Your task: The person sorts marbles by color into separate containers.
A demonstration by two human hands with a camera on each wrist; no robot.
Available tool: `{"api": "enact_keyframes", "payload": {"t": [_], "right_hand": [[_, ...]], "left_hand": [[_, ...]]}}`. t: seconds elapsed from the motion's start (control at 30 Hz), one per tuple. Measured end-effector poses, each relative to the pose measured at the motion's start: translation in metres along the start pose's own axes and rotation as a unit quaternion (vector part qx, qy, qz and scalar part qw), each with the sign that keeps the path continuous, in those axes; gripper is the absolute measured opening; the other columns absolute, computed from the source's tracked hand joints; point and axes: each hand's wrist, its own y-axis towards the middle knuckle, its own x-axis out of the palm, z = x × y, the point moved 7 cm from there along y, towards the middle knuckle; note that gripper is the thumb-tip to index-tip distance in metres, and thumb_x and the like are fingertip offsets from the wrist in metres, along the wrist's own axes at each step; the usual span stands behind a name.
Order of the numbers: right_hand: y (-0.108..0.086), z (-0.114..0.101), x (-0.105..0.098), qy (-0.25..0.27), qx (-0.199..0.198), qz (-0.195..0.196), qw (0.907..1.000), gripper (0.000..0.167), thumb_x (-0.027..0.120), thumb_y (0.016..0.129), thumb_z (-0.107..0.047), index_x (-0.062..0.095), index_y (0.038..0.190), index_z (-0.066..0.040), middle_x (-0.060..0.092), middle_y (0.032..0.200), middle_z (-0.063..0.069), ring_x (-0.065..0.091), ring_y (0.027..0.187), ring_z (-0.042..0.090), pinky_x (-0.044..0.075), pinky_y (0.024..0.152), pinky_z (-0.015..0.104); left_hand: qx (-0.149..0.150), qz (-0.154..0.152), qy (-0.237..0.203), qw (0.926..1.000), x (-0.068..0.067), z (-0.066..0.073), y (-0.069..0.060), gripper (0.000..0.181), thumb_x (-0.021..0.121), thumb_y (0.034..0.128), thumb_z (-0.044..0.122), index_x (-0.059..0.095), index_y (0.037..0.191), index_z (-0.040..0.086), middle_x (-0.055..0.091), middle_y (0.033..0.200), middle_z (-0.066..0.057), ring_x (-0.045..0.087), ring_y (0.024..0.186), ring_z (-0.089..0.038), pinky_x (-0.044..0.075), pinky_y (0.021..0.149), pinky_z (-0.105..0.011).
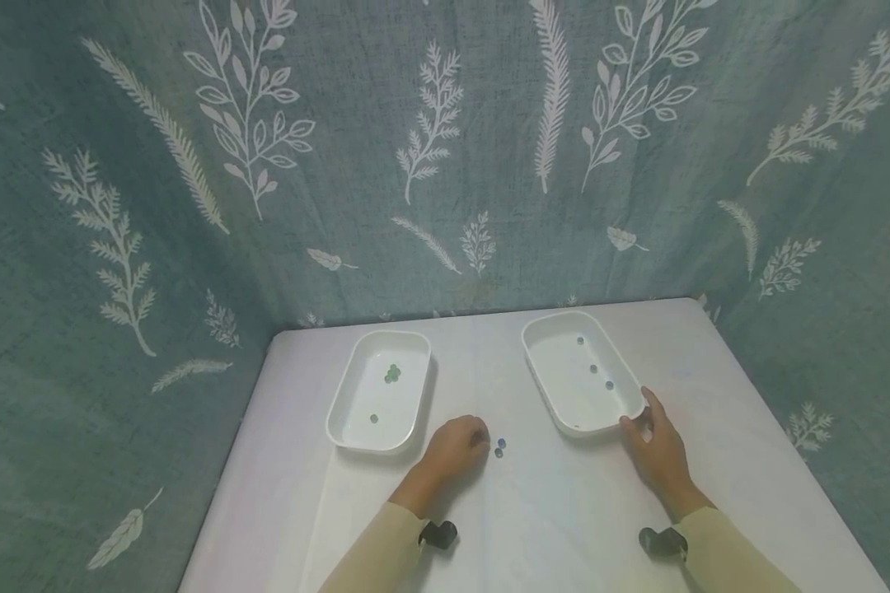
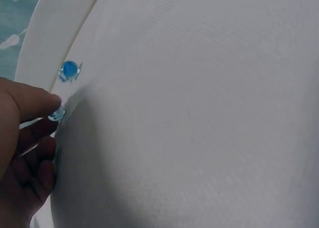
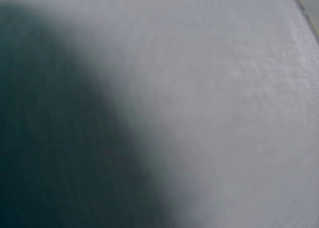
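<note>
Near the middle of the white table, my left hand has its fingers curled. In the left wrist view, the left hand's thumb and index finger pinch a small clear bluish glass marble. A blue marble lies just beyond the fingertips. The head view shows a blue marble and a darker marble on the cloth beside this hand. My right hand grips the near right corner of the right white tray, thumb and fingers at its rim. Several marbles lie spread inside that tray.
The left white tray stands to the left of my left hand. It has a cluster of green marbles and a single marble inside. Green patterned cloth hangs behind and beside the table. The right wrist view is blurred, mostly table and dark shadow.
</note>
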Motion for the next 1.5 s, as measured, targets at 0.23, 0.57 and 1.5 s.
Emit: {"api": "enact_keyframes", "payload": {"t": [0.23,0.57,1.5], "right_hand": [[0.0,-0.002,-0.001,-0.002,-0.004,0.0,1.0,0.073,0.052,0.099,-0.042,0.015,0.157,-0.018,0.037,0.147,0.027,0.034,0.133,0.049,0.031,0.101,0.068],[-0.002,-0.003,0.0,0.002,-0.011,-0.001,0.9999,0.073,0.052,0.099,-0.042,0.015,0.157,-0.018,0.033,0.152,0.023,0.032,0.135,0.048,0.03,0.102,0.068],[-0.002,-0.005,0.0,0.003,-0.008,0.003,1.0,0.072,0.052,0.099,-0.041,0.017,0.157,-0.016,0.03,0.154,0.021,0.03,0.137,0.046,0.03,0.102,0.068]], "left_hand": [[-0.002,0.008,0.011,0.9999,0.002,-0.003,0.0,0.017,0.066,0.0898,0.024,0.071,0.104,0.017,0.068,0.1,0.005,0.063,0.101,-0.017,0.05,0.092,-0.033],[-0.028,0.014,-0.03,0.9991,0.001,-0.003,0.004,0.02,0.064,0.0921,0.027,0.07,0.107,0.016,0.068,0.101,0.005,0.063,0.101,-0.017,0.05,0.091,-0.036],[0.013,0.007,-0.046,0.9988,0.004,0.064,0.051,0.02,0.068,0.0913,0.03,0.072,0.108,0.019,0.065,0.094,0.013,0.053,0.075,-0.004,0.047,0.065,-0.021]]}}
